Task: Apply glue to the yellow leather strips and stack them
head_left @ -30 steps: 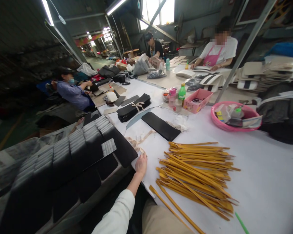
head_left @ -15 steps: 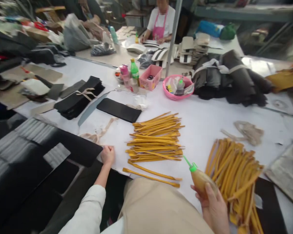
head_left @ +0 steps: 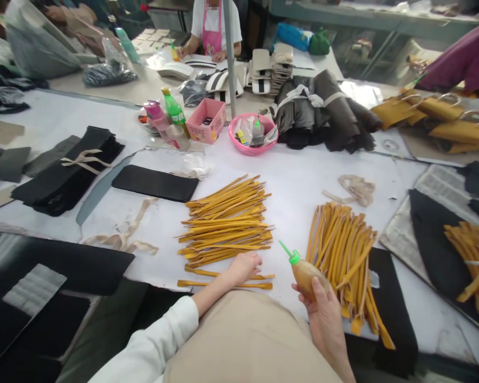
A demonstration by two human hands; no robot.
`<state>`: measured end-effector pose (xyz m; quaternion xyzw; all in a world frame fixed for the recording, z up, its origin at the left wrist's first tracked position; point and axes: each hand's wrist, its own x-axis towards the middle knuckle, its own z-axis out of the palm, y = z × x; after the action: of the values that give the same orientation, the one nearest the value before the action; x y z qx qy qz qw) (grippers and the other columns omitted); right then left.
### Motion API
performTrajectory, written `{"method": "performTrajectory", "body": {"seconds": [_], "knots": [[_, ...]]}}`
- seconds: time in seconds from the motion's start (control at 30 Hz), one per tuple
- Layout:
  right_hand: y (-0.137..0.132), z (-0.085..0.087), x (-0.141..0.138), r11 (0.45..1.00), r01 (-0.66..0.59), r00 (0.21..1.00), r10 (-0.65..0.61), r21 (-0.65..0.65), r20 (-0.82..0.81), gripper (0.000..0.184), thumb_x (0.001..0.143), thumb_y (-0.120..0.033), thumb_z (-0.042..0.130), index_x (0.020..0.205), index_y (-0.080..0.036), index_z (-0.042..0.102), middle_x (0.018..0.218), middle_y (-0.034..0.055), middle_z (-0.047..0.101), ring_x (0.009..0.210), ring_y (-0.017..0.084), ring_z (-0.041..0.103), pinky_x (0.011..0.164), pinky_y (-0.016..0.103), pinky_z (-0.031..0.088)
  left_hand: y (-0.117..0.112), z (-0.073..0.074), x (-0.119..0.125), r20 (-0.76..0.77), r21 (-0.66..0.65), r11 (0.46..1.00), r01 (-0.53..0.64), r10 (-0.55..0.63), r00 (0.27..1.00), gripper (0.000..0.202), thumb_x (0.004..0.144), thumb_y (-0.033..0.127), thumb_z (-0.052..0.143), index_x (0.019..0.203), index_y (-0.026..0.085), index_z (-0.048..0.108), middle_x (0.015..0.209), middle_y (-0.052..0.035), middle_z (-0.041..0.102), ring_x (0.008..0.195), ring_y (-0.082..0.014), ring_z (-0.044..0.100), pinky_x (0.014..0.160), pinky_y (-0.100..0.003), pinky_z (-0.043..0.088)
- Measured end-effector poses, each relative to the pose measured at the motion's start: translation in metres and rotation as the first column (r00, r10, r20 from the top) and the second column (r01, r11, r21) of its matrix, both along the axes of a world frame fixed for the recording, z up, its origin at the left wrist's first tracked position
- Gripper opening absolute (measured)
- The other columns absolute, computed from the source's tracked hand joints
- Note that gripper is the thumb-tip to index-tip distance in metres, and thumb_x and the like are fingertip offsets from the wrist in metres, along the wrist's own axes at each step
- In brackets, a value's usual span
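My right hand (head_left: pixel 321 308) is wrapped round a squeeze glue bottle (head_left: pixel 306 274) with amber contents and a green nozzle that points up and left. Just left of it, my left hand (head_left: pixel 244 267) lies over the near right end of a spread of mustard-yellow strips (head_left: pixel 225 226). Its fingers are curled together, and whatever may be in them is hidden. Two strips lie apart at the near edge, partly under that hand. Beside the bottle on the right is a thick bundle of similar strips (head_left: pixel 339 250), resting partly on a black sheet (head_left: pixel 395 298).
Behind the strips stand a pink box (head_left: pixel 206 121), a pink basket (head_left: pixel 252 149) and a green bottle (head_left: pixel 173 109). Black panels (head_left: pixel 155 182) and a tied black stack (head_left: pixel 69 170) lie left. Dark rolls (head_left: pixel 327 114) sit at the back. A co-worker in a pink apron (head_left: pixel 212 32) sits opposite.
My left hand has moved right, from the table edge to the near strips. My right hand still holds the glue bottle. The view has turned right, showing more strips and a purple sleeve.
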<state>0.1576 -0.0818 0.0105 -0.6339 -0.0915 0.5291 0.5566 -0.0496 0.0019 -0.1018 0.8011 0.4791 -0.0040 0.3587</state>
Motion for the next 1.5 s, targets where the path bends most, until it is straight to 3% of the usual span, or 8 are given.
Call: {"method": "performTrajectory", "body": {"seconds": [0.1, 0.27, 0.5, 0.67, 0.8, 0.97, 1.23, 1.5], "knots": [[-0.004, 0.002, 0.005, 1.000, 0.022, 1.000, -0.022, 0.007, 0.015, 0.044, 0.076, -0.041, 0.081, 0.110, -0.019, 0.065, 0.104, 0.0047, 0.072, 0.073, 0.019, 0.072, 0.054, 0.020, 0.051, -0.003, -0.019, 0.040, 0.047, -0.037, 0.990, 0.136, -0.134, 0.990, 0.014, 0.075, 0.024, 0.076, 0.081, 0.019, 0.064, 0.093, -0.0080, 0.067, 0.094, -0.0251, 0.063, 0.083, -0.031, 0.048], [-0.009, 0.000, 0.012, 0.997, 0.071, 0.997, -0.071, -0.020, 0.003, 0.046, 0.075, -0.043, 0.081, 0.111, -0.019, 0.065, 0.103, 0.0040, 0.072, 0.075, 0.019, 0.072, 0.055, 0.020, 0.051, -0.009, -0.025, 0.044, 0.099, -0.038, 0.989, 0.144, -0.140, 0.985, 0.009, 0.084, 0.015, 0.062, 0.077, 0.017, 0.058, 0.087, -0.0102, 0.065, 0.089, -0.0253, 0.063, 0.084, -0.034, 0.048], [0.002, 0.007, 0.010, 0.999, 0.040, 0.999, -0.040, 0.008, -0.023, 0.046, 0.075, -0.042, 0.082, 0.111, -0.019, 0.064, 0.102, 0.0045, 0.072, 0.074, 0.020, 0.072, 0.055, 0.023, 0.052, 0.007, 0.025, 0.018, 0.229, 0.011, 0.992, -0.126, 0.120, 0.966, 0.007, 0.096, 0.025, 0.047, 0.093, 0.021, 0.051, 0.077, 0.0002, 0.061, 0.067, -0.0151, 0.055, 0.064, -0.025, 0.041], [0.009, 0.016, 0.006, 0.999, 0.027, 0.999, -0.026, 0.019, -0.045, 0.049, 0.072, -0.042, 0.084, 0.110, -0.019, 0.064, 0.101, 0.0049, 0.072, 0.071, 0.021, 0.072, 0.049, 0.021, 0.049, 0.013, 0.070, 0.008, 0.502, -0.180, 0.930, -0.319, 0.366, 0.783, 0.016, 0.098, 0.037, 0.048, 0.090, 0.023, 0.046, 0.073, 0.0046, 0.064, 0.060, -0.0115, 0.051, 0.062, -0.023, 0.036], [0.008, 0.021, 0.002, 0.999, 0.013, 1.000, -0.013, 0.030, -0.014, 0.049, 0.072, -0.042, 0.084, 0.109, -0.018, 0.064, 0.100, 0.0055, 0.072, 0.071, 0.022, 0.072, 0.049, 0.022, 0.049, 0.007, 0.086, 0.006, 0.597, -0.330, 0.885, -0.329, 0.466, 0.653, 0.013, 0.099, 0.034, 0.046, 0.103, 0.022, 0.044, 0.075, 0.0022, 0.070, 0.062, -0.0127, 0.054, 0.066, -0.024, 0.038], [0.001, 0.025, -0.001, 0.999, 0.000, 1.000, 0.000, 0.043, -0.004, 0.051, 0.072, -0.043, 0.084, 0.110, -0.018, 0.062, 0.098, 0.0061, 0.072, 0.070, 0.023, 0.072, 0.049, 0.023, 0.048, -0.005, 0.086, 0.007, 0.590, -0.366, 0.858, -0.361, 0.514, 0.622, 0.028, 0.098, 0.039, 0.043, 0.080, 0.019, 0.051, 0.067, 0.0014, 0.057, 0.065, -0.0134, 0.050, 0.066, -0.025, 0.038], [-0.005, 0.019, -0.007, 0.999, -0.012, 1.000, 0.012, 0.051, -0.005, 0.055, 0.070, -0.042, 0.084, 0.113, -0.019, 0.058, 0.097, 0.0068, 0.073, 0.069, 0.024, 0.072, 0.048, 0.025, 0.048, -0.006, 0.076, 0.015, 0.511, -0.303, 0.792, -0.530, 0.605, 0.611, 0.051, 0.093, 0.054, 0.047, 0.059, 0.021, 0.029, 0.059, 0.0050, 0.027, 0.057, -0.0109, 0.029, 0.055, -0.026, 0.023], [-0.003, 0.022, -0.004, 0.995, -0.072, 0.993, 0.065, 0.070, 0.096, 0.061, 0.068, -0.042, 0.085, 0.117, -0.021, 0.056, 0.100, 0.0077, 0.071, 0.068, 0.026, 0.072, 0.048, 0.028, 0.050, -0.002, 0.084, 0.020, 0.499, -0.346, 0.783, -0.517, 0.620, 0.605, 0.037, 0.094, 0.043, 0.042, 0.066, 0.020, 0.045, 0.063, 0.0038, 0.044, 0.062, -0.0128, 0.043, 0.061, -0.025, 0.031]]}}
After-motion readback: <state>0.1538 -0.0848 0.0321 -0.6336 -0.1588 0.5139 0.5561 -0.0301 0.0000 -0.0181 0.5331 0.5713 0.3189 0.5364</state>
